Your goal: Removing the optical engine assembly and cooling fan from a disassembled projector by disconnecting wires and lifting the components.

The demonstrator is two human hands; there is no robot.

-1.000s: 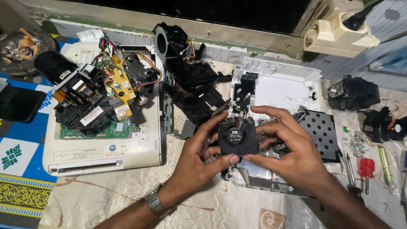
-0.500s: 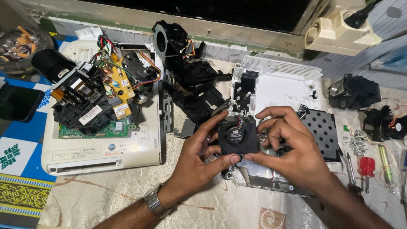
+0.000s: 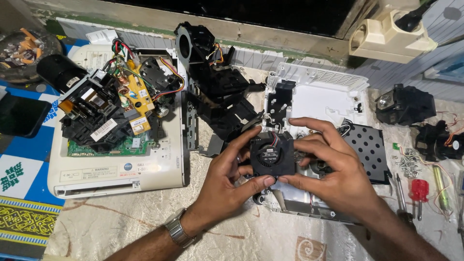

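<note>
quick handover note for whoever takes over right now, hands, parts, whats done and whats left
Left hand: grips the black blower fan from its left and underside.
Right hand: grips the fan's right side.
Fan is held just above the open white housing half.
Done: casing opened; black duct assembly lies loose; circuit boards sit in the white base.
Left: fan not seated anywhere; loose screws and red-handled screwdriver lie to the right.
</note>
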